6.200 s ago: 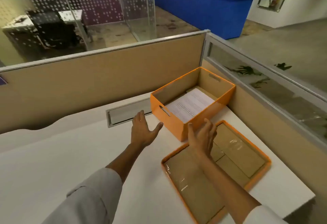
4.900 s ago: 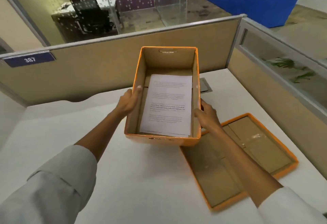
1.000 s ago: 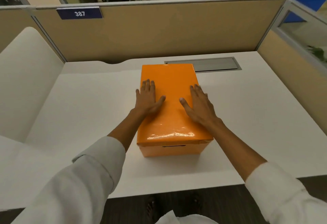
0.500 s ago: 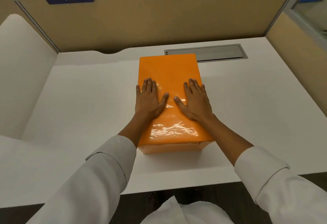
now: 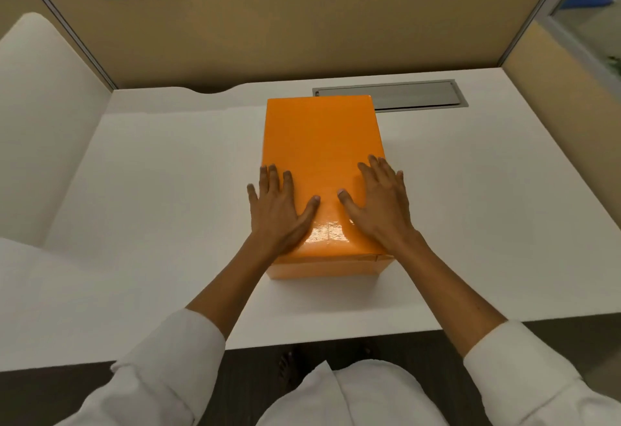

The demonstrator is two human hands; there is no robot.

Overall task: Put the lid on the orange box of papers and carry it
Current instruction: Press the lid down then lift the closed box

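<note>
Lid (image 5: 321, 143) is already on the orange box (image 5: 327, 264), sitting mid-worktop (image 5: 161, 190). Left hand (image 5: 277, 210) and right hand (image 5: 378, 209) lie flat on top, grip released, grasping nothing. Carrying's left.

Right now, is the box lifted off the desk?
No: the orange box sits on the white desk, lid on, with left hand and right hand flat on top.

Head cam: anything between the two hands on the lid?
Nothing. Between the left hand and right hand the head view shows only bare glossy orange lid, both palms flat on it.
</note>
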